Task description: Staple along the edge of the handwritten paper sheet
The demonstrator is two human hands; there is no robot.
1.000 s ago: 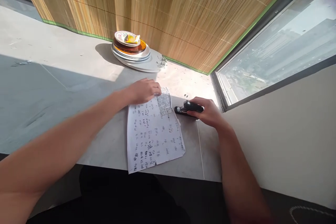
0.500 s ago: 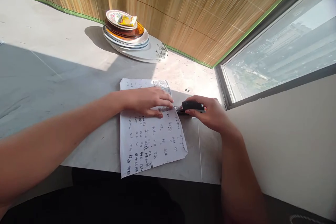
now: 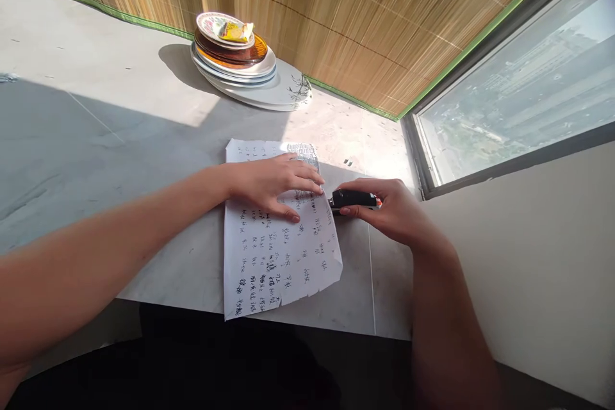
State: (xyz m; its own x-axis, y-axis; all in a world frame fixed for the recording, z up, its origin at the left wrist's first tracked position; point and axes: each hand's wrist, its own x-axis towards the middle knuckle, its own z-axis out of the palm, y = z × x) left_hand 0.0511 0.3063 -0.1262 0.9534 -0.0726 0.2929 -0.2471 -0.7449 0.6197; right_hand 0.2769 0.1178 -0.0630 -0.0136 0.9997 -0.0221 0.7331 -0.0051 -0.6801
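A white sheet of paper (image 3: 278, 256) covered in handwriting lies on the grey counter (image 3: 96, 141), with a smaller printed slip at its top right corner. My left hand (image 3: 273, 182) presses flat on the upper part of the sheet, fingers spread over the slip. My right hand (image 3: 389, 211) grips a black stapler (image 3: 353, 198), whose nose touches the paper's right edge just beside my left fingertips.
A stack of plates (image 3: 240, 57) with a yellow wrapper on top stands at the back of the counter on a large oval platter (image 3: 283, 93). A bamboo blind (image 3: 336, 6) hangs behind it. A window (image 3: 519, 83) and a white wall (image 3: 528, 256) lie to the right.
My left hand slid from the paper's top edge down onto the sheet and slip. My right hand brought the stapler leftward against the paper's right edge.
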